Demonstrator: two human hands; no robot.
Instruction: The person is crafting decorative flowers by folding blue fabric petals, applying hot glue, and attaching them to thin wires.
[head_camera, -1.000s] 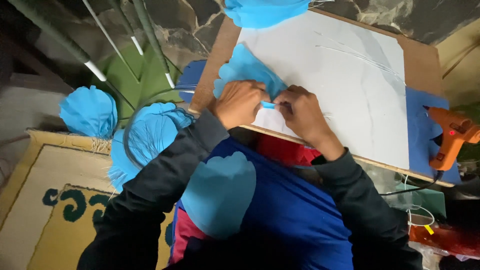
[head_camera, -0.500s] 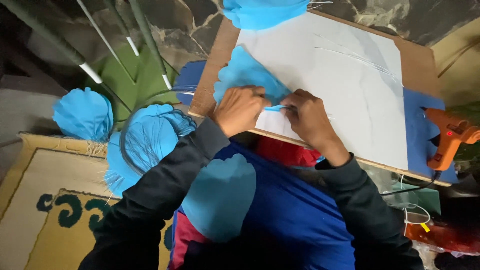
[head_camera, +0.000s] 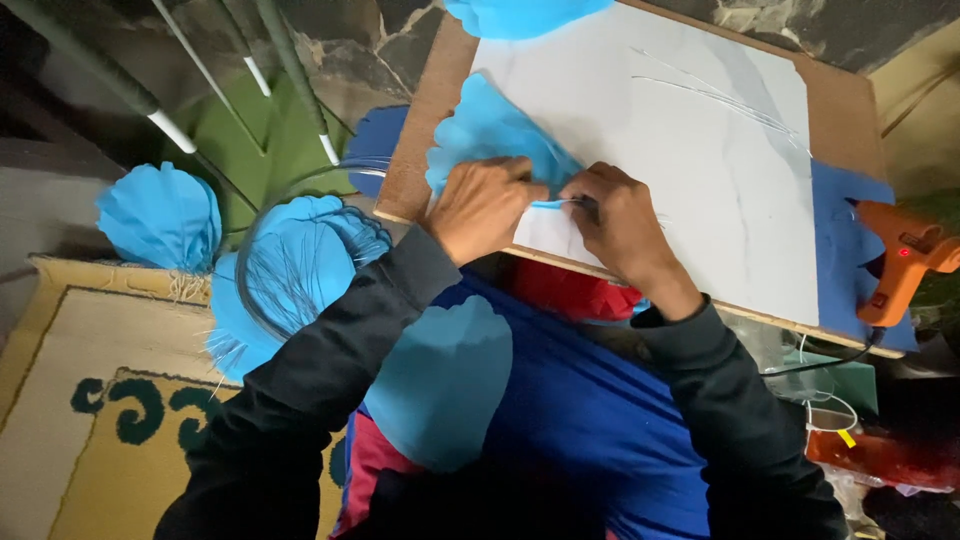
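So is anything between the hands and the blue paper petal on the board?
Nothing visible. The left hand rests directly on the blue paper petal, and the right hand pinches its narrow end beside it on the white board.

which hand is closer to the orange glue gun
Right. The right hand works on the white sheet, nearer the orange glue gun at the board's right edge; the left hand is farther off, on the blue petal.

I see open white board toward the far right corner; the orange glue gun blocks its right edge.
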